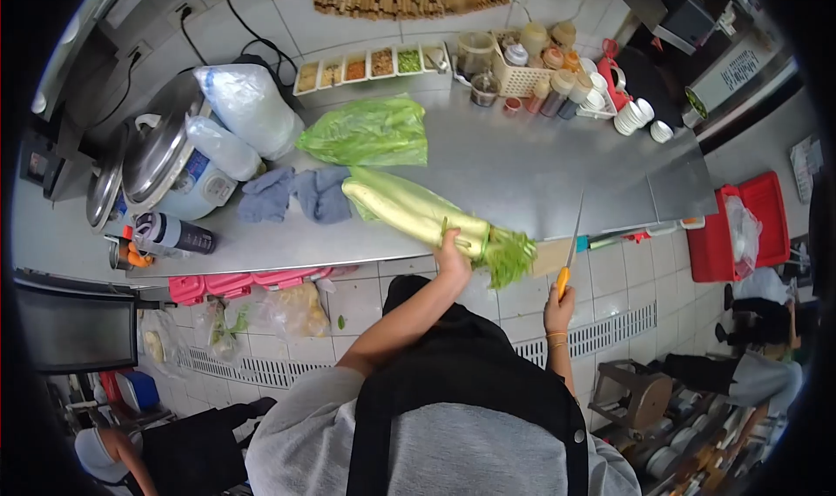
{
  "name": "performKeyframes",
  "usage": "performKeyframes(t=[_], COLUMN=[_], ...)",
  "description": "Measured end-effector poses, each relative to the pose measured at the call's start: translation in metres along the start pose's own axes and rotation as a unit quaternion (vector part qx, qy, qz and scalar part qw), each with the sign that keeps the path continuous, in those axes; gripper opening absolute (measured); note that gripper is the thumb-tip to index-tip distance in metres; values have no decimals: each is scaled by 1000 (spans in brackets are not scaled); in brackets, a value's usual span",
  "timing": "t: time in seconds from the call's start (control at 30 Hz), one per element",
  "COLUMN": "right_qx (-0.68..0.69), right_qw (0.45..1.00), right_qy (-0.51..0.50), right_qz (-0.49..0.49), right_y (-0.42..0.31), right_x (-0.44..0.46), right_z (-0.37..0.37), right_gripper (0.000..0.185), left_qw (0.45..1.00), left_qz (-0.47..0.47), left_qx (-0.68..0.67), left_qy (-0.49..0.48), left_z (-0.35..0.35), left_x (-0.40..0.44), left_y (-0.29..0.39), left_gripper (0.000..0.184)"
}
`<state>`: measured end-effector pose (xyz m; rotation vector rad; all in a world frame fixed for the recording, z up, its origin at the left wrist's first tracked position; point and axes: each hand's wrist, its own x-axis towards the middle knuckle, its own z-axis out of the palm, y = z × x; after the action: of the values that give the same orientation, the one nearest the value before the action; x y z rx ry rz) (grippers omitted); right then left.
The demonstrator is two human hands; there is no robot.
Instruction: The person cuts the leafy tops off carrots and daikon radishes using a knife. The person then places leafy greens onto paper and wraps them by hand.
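A long pale-green bunch of celery (405,209) lies slantwise near the counter's front edge, its leafy end to the right. My left hand (451,256) is closed on the stalks close to the leaves. In my right hand (559,309) is a kitchen knife (573,243), gripped by its yellow handle, with the long blade pointing up and away from me. The knife is apart from the celery. Partly under the leaves shows a light brown board (550,256). Behind the celery lies a green leafy vegetable in a clear bag (366,130).
Blue-grey cloths (296,194) and filled plastic bags (248,104) lie left, beside large lidded pots (165,148). A seasoning tray (374,67), bottles (557,87) and cups (631,117) line the back. A red box (740,226) stands right. Other people are behind me on both sides.
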<state>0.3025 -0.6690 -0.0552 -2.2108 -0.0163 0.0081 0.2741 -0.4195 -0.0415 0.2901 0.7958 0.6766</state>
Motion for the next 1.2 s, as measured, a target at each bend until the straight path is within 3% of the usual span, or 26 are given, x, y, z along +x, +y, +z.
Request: performKeyframes(t=[0.07,0.13,0.2,0.27,0.33,0.4,0.43,0.5,0.57,0.7,0.77,0.83,0.9,0.97,1.03,1.13,1.2], right_qx=[61,77,76,61,130,143,168,181,173,167,161,140,117,-14,-119,-178,-253], right_qw=[995,993,997,998,990,988,983,981,982,981,981,988,993,993,985,979,965], right_qy=[-20,-13,-4,6,-48,-47,-56,-66,-66,-91,-106,-58,-12,112,123,96,72], right_qz=[81,93,-11,-32,37,37,43,38,28,30,32,25,19,-23,-30,15,-7], right_y=[21,32,35,14,-13,-20,-32,-50,-61,-83,-85,-95,-109,-118,-114,-98,-71], right_x=[-10,-12,-10,-9,-10,-10,-13,-21,-27,-37,-39,-40,-34,-2,41,95,121], right_z=[-1,2,11,14,17,29,32,39,49,62,68,68,64,55,48,50,65], right_gripper=[29,28,23,22,25,24,24,24,24,25,26,27,28,29,30,30,33], left_qw=[999,995,985,913,803,721,715,566,489,427,353,339,289,292,322,339,337], left_qz=[-34,-72,-90,-190,-236,-132,-134,220,173,108,365,391,419,418,455,423,416], left_qx=[10,62,149,358,522,650,655,749,819,864,844,776,733,715,663,627,622], left_qy=[-1,11,18,-40,-166,-200,-202,-264,-248,-245,-172,-361,-451,-479,-500,-559,-571], left_z=[10,11,7,18,-17,-24,-19,0,46,79,69,60,44,39,36,36,38], left_x=[11,36,51,40,80,83,85,88,84,87,67,61,51,55,68,85,84], left_y=[-13,-25,-23,10,34,64,79,107,135,138,122,110,90,73,58,52,54], left_gripper=[55,53,48,51,60,54,54,54,50,52,65,61,54,50,32,20,11])
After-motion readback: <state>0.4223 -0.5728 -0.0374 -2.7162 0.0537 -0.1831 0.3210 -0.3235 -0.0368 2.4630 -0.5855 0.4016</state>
